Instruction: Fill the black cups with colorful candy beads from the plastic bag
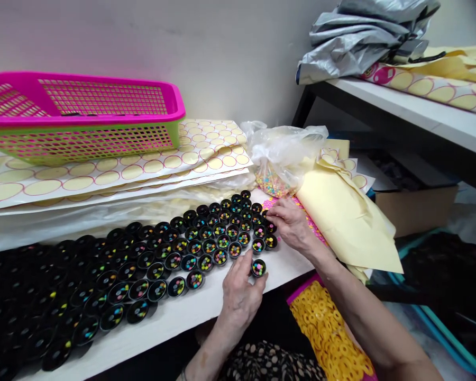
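Many small black cups [210, 246] stand in rows on the white table [287, 260], with coloured beads in those whose insides show. Near the table's front edge, my left hand [241, 291] has its thumb and fingers around one black cup [258, 268] that holds pink and yellow beads. Farther back, my right hand [292, 225] pinches its fingertips together at the right end of the rows, against the cups there. What lies between those fingertips is hidden. Pink and yellow beads [270, 203] lie loose on the table just behind my right hand.
A clear plastic bag [287, 145] of beads stands behind the cups. Beside it are yellowish paper sheets [343, 211]. A pink-and-green basket [135, 127] rests on circle-printed sheets [150, 166]. Below the edge sits a container of yellow rings [329, 330]; a shelf [416, 106] juts in at right.
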The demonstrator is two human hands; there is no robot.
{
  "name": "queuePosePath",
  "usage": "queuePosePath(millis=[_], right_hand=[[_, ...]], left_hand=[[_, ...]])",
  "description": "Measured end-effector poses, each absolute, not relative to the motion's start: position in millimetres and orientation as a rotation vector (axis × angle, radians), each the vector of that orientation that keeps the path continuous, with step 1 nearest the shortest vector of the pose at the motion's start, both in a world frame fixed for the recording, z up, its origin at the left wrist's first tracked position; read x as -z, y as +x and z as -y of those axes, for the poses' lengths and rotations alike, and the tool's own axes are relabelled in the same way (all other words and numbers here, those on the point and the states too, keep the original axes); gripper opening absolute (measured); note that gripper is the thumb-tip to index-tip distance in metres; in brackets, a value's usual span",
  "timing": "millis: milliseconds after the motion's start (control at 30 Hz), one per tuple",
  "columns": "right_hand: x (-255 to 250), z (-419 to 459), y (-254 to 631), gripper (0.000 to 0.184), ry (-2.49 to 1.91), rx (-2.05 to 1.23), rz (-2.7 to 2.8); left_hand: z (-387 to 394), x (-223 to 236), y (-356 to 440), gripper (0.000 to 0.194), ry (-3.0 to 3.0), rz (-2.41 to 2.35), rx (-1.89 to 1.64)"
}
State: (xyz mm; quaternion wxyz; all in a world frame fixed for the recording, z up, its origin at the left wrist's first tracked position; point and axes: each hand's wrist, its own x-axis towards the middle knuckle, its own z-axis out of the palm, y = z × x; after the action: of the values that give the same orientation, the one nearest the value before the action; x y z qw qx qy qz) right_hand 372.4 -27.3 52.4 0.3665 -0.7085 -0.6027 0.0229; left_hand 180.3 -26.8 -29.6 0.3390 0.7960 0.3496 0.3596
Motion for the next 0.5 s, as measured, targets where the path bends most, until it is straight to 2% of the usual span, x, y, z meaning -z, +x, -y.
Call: queuePosePath(millis=[200,500], right_hand=[[-50.5,5.4,366.0,0.019,-1.994,-0.064,1.823],[-48.0,3.0,365.5,0.018,-2.052,-0.068,1.884]], left_hand=[[26.8,27.8,179.0,0.052,2.101,-0.886,-0.944],[27.3,26.0,178.1,0.054,2.125,-0.873,-0.956]])
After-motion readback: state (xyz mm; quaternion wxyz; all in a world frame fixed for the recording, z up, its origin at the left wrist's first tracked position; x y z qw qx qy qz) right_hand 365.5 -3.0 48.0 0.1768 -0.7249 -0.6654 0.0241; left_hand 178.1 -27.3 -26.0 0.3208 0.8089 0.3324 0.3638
